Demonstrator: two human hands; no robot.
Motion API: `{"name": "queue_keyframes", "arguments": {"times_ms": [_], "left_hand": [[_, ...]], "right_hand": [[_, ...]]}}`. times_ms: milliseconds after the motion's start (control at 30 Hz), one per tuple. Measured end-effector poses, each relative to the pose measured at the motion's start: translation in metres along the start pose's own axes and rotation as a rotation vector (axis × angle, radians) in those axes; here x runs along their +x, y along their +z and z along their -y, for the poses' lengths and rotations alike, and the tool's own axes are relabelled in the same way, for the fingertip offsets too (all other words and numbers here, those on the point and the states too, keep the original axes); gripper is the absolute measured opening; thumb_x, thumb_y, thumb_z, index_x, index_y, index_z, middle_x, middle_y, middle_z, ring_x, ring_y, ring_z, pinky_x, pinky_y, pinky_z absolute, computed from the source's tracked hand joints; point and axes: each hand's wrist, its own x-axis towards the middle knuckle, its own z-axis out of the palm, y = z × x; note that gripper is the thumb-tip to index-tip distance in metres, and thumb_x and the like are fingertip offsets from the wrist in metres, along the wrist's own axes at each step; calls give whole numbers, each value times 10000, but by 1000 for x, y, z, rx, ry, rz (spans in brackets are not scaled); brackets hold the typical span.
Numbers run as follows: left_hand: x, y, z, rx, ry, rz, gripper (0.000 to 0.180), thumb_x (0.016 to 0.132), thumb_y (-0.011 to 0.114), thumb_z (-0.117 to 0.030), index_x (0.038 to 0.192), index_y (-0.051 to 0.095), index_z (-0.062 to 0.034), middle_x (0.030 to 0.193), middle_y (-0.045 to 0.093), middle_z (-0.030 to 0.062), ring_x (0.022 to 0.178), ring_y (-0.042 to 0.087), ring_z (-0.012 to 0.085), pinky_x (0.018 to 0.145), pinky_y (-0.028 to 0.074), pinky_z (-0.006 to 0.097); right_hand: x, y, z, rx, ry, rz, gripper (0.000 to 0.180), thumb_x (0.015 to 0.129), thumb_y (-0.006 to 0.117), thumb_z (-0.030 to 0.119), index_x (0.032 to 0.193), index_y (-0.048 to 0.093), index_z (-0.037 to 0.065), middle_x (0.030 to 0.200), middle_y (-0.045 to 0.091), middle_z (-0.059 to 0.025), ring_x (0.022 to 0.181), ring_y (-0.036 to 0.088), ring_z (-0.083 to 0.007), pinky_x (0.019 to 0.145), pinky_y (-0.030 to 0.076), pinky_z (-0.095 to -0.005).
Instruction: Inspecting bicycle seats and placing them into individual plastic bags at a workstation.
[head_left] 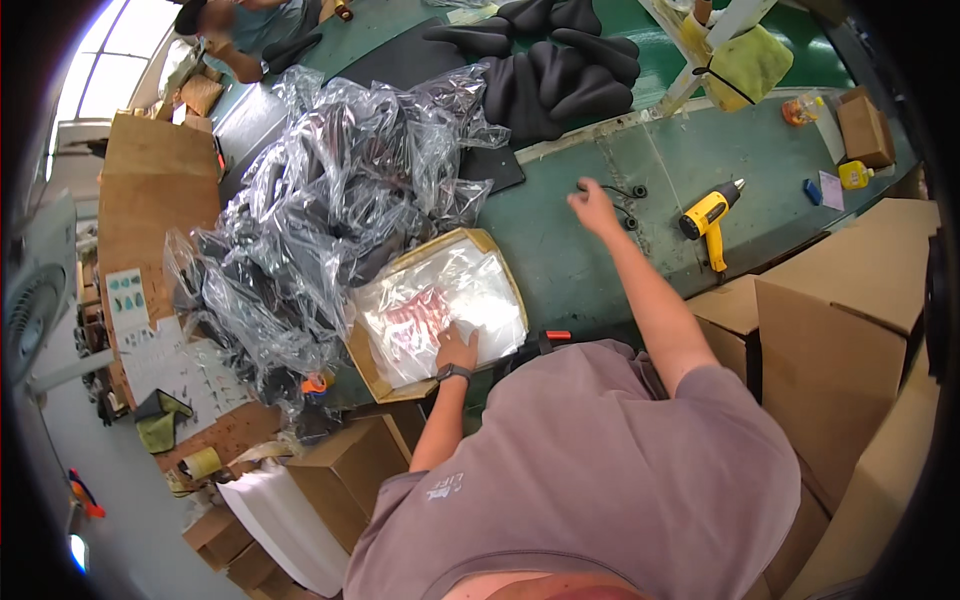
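While the left hand (457, 348) presses flat on clear bags (440, 305) at centre, the open right hand (592, 207) reaches toward black rings (630, 192), needing a pinch next.

Dark items under the heap of clear plastic bags (330, 200) are veiled by glare and cannot be identified. The small black rings (630, 192) by the right hand (592, 207) are too small to tell. The far-left co-worker (240, 30) is cut off by the edge.

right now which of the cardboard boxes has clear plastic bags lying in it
The shallow open box on the green table, under the left hand. The brown cartons to the right are taller and show no bags.
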Motion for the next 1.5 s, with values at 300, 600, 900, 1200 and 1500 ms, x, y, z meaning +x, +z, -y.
{"name": "queue_keyframes", "arguments": {"times_ms": [300, 600, 900, 1200, 1500], "left_hand": [[-14, 36, -45, -445, 31, -27, 726, 1113, 655, -481, 1576, 577, 73, 1554, 626, 335, 1395, 646, 473, 1193, 504, 496], [-37, -33, -176, -707, 241, -200, 397, 1109, 714, -163, 1445, 682, 44, 1388, 759, 209, 1212, 760, 289, 992, 609, 402], [30, 11, -287, -1826, -206, 1020, 942, 1129, 392, -780, 1717, 357, -45, 1603, 612, 224, 1422, 650, 340, 1220, 488, 501], [-12, 128, -233, -2192, -415, 1099, 737, 1168, 332, -722, 1584, 552, -155, 1564, 629, 150, 1396, 648, 312, 1168, 541, 531], [-20, 108, -229, -2018, -642, 964, 567, 1166, 424, -635, 1464, 634, -200, 1345, 746, 77, 1194, 729, 237, 920, 607, 445]], "right_hand": [[247, 4, 71, 405, 517, -292, 1591, 807, 973, 560, 1758, -147, -49, 1765, 341, -339, 1561, 493, -447, 1274, 431, -495], [187, -42, -14, 248, 178, -248, 1053, 886, 827, 378, 1686, 325, -89, 1122, 719, -193, 805, 699, -267, 633, 552, -407], [-145, -77, 53, 339, 133, 35, 873, 1049, 755, 381, 1659, 351, -95, 1421, 662, -359, 1291, 702, -448, 1116, 535, -498], [-223, -70, 61, -440, -371, 730, 892, 1099, 587, 559, 1666, 403, -105, 1759, 321, -379, 1682, 249, -512, 1378, 184, -597], [-152, 40, -16, -660, -562, 698, 955, 1094, 410, 775, 1771, 364, 103, 1851, 248, -243, 1736, 161, -409, 1403, 105, -588]]}}
